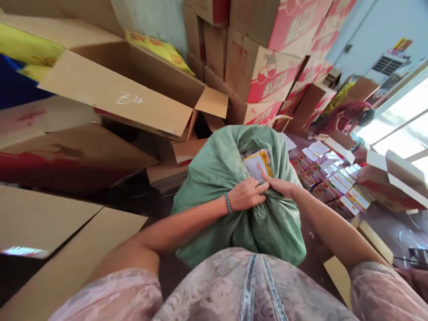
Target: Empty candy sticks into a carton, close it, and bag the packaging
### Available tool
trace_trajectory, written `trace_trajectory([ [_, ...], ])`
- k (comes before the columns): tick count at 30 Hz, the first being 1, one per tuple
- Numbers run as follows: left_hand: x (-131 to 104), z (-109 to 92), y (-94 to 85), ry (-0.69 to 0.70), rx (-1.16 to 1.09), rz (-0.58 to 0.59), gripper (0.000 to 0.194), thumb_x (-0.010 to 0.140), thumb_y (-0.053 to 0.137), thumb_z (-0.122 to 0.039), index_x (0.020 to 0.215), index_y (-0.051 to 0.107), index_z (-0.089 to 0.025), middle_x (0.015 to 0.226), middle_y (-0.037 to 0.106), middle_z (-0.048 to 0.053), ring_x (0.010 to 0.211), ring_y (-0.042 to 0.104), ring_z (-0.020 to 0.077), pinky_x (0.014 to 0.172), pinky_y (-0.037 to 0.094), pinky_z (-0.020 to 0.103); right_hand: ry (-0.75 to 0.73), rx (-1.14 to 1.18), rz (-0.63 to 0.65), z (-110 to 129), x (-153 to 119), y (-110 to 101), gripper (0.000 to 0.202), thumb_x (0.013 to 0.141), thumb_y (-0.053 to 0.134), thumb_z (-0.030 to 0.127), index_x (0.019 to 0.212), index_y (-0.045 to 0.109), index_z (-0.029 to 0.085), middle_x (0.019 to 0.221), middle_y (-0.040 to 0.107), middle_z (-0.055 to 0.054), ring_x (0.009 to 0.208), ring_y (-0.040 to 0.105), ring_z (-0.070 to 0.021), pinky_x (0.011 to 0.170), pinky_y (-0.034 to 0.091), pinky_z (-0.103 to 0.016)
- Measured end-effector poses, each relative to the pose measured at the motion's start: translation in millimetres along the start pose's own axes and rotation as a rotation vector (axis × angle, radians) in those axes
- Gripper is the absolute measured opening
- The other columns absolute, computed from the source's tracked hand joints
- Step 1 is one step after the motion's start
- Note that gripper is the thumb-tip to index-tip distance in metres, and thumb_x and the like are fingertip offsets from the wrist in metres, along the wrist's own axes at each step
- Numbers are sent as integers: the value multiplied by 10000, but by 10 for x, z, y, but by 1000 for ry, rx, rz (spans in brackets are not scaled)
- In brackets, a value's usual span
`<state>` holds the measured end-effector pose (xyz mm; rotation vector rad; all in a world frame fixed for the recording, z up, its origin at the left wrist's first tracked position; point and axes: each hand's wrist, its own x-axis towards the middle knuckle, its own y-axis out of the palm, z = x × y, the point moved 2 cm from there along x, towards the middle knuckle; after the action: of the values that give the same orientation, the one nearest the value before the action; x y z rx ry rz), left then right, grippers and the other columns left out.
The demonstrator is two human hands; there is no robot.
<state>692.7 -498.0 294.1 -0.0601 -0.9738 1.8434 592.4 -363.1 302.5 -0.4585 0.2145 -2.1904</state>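
A full green woven sack (pixel 214 178) stands in front of me, its mouth open at the top. Small yellow and white packets (pixel 257 164) show inside the opening. My left hand (pixel 246 193) grips the near edge of the sack's mouth, with a blue bead bracelet on the wrist. My right hand (pixel 281 185) pinches the same edge right beside it, fingertips touching the packets. Both forearms reach forward over the sack's body.
Stacked red-and-white cartons (pixel 264 76) rise behind the sack. An open brown box marked "B4" (pixel 130 96) sits at left, flat cardboard (pixel 67 249) below it. Rows of small product boxes (pixel 334 183) lie at right. Another person in red (pixel 347 117) bends at far right.
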Motion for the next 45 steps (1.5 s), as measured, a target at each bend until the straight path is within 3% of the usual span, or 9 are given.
trace_trajectory([
  [6, -63, -38, 268, -126, -33, -186, 256, 1051, 542, -184, 907, 753, -187, 1217, 765, 123, 891, 676, 222, 819, 550, 386, -14, 222, -226, -79, -65, 103, 569, 584, 896, 688, 644, 576, 221, 609, 527, 35, 593, 461, -132, 552, 433, -282],
  [10, -77, -27, 301, -293, -180, -225, 177, 1046, 579, -283, 1055, 726, -184, 1066, 779, 113, 830, 698, 225, 803, 555, 380, -305, 101, -649, -129, -320, 150, 450, 740, 815, 617, 688, 568, 245, 692, 476, 29, 675, 439, -161, 668, 442, -333],
  [13, -92, -13, 350, -369, -319, -244, 234, 1029, 605, -341, 1154, 716, -176, 976, 770, 102, 855, 719, 246, 859, 571, 404, -419, 70, -749, -141, -489, 178, 428, 812, 768, 627, 784, 570, 248, 834, 547, -8, 846, 539, -198, 815, 489, -355],
  [17, -130, 8, 481, -356, -424, -244, 225, 1031, 600, -341, 1123, 728, -180, 1086, 780, 140, 920, 727, 255, 908, 568, 414, -267, 219, -568, -155, -399, -15, 529, 837, 713, 748, 962, 553, 260, 1076, 638, -23, 957, 611, -179, 840, 524, -307],
  [22, -150, 28, 539, -185, -185, -437, 207, 1066, 570, -320, 984, 711, -192, 983, 770, 89, 764, 668, 199, 740, 523, 352, 141, 161, -219, -217, -180, -309, 567, 871, 726, 782, 961, 642, 228, 777, 555, 30, 648, 436, -122, 542, 367, -235],
  [27, -153, 22, 467, -163, -73, -637, 144, 1061, 604, -280, 1005, 704, -193, 970, 746, 68, 756, 646, 187, 715, 501, 345, -4, 75, 40, -109, -305, -335, 666, 710, 829, 841, 838, 684, 204, 791, 631, -16, 735, 524, -166, 647, 443, -292],
  [35, -104, 68, 378, -240, -103, -675, 204, 1065, 647, -368, 971, 717, -200, 916, 729, 38, 754, 655, 176, 720, 497, 320, -443, -716, -387, 354, -438, -355, 168, 820, 795, 279, 756, 665, 194, 760, 634, -8, 767, 556, -168, 734, 382, -300],
  [40, -108, 116, 380, -252, 84, -664, 269, 1082, 584, -321, 881, 720, -204, 870, 724, 43, 692, 619, 173, 688, 472, 330, -277, -782, -535, 217, -440, -442, 261, 847, 829, 424, 819, 694, 202, 722, 630, 5, 715, 535, -163, 686, 361, -292],
  [45, -111, 151, 397, -307, 86, -742, 204, 1053, 612, -283, 891, 714, -211, 900, 725, 43, 722, 621, 189, 737, 490, 350, -445, -659, -468, -21, -527, -384, 387, 951, 635, 480, 684, 529, 220, 951, 720, -79, 856, 618, -193, 791, 464, -321],
])
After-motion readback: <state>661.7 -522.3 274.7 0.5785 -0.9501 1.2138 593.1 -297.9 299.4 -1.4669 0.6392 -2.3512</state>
